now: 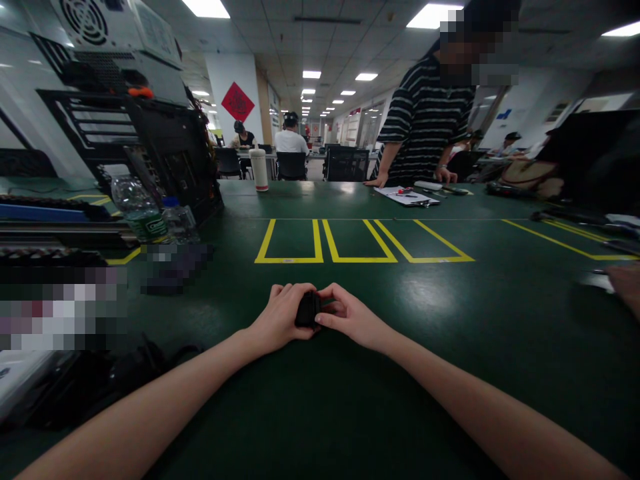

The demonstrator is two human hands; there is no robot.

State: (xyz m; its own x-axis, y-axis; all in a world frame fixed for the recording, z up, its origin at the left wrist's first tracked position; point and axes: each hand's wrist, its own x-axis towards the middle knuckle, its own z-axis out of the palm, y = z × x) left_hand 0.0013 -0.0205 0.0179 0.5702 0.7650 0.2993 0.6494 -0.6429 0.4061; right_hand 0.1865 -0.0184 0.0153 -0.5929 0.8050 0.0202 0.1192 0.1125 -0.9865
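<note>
A small black box-shaped object [306, 311] is held between my two hands, low over the green table [350, 413]. My left hand [283, 312] wraps round its left side, with the thumb beneath and the fingers over the top. From the right, my right hand [347, 317] pinches its edge with thumb and fingertips. Its exact kind is too dark to make out. Beyond my hands lie three outlines of yellow tape [359, 260] on the tabletop.
Left stand a clear bottle [134, 203], a smaller blue-capped bottle [179, 223] and a black computer case [175, 157]. A white tumbler [259, 170] and a clipboard [407, 195] are at the far edge. A person in a striped shirt [425, 120] leans there. Another hand [627, 287] is at right.
</note>
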